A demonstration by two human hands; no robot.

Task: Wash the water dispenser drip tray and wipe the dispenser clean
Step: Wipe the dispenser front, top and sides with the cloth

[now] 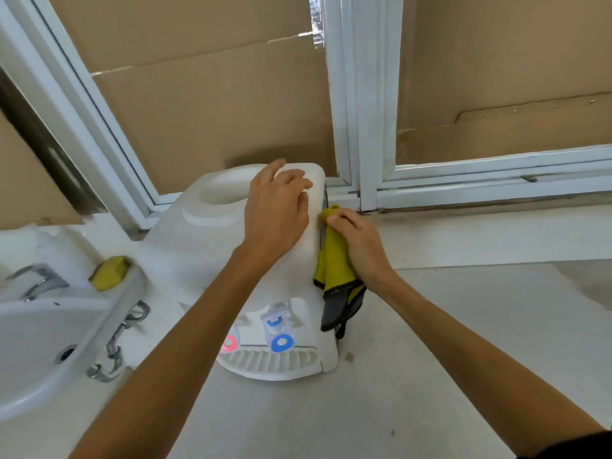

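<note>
My left hand [276, 207] lay flat on top of the water dispenser [231, 260], steadying it beside the sink [49, 342], while my right hand [356, 240] gripped the yellow cloth [334, 270] against its right side to wipe, the drip tray [268, 362] seated at its near base.

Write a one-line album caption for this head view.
Left hand steadies the white dispenser while right hand wipes its side with a yellow cloth.

white sink [39, 329], chrome faucet [38, 281], yellow sponge [109, 272], cardboard-covered window [205, 104]
</note>
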